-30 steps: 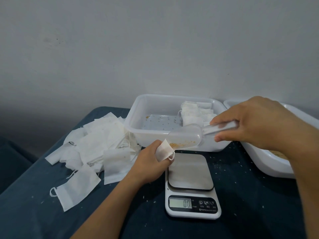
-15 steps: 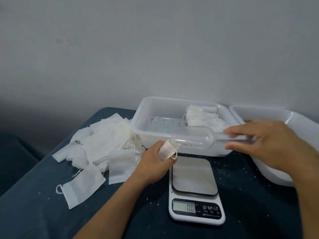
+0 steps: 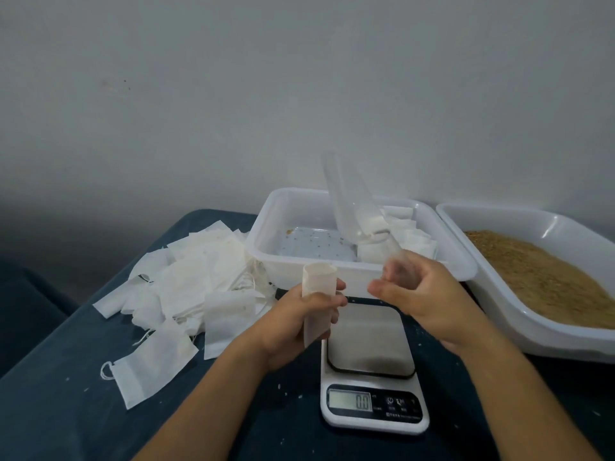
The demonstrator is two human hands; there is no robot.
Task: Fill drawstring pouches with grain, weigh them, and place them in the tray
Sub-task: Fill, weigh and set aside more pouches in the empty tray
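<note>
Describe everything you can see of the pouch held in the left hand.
The pouch is a small white bag of thin, papery-looking fabric. The left hand holds it upright in its grip, fingers wrapped round the middle. Its top stands open as a round mouth; its lower end pokes out below the fingers. It hangs above the near left edge of the scale without touching it. No drawstring shows, and its contents cannot be seen.

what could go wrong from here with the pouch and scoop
The pouch mouth is open at the top while the left hand holds it upright above the table; a tilt would likely spill grain. The scoop, blurred and tipped up in the right hand, may clip the tray rim. The scale reads 0.0, so weighing is not yet done and could be skipped.
</note>
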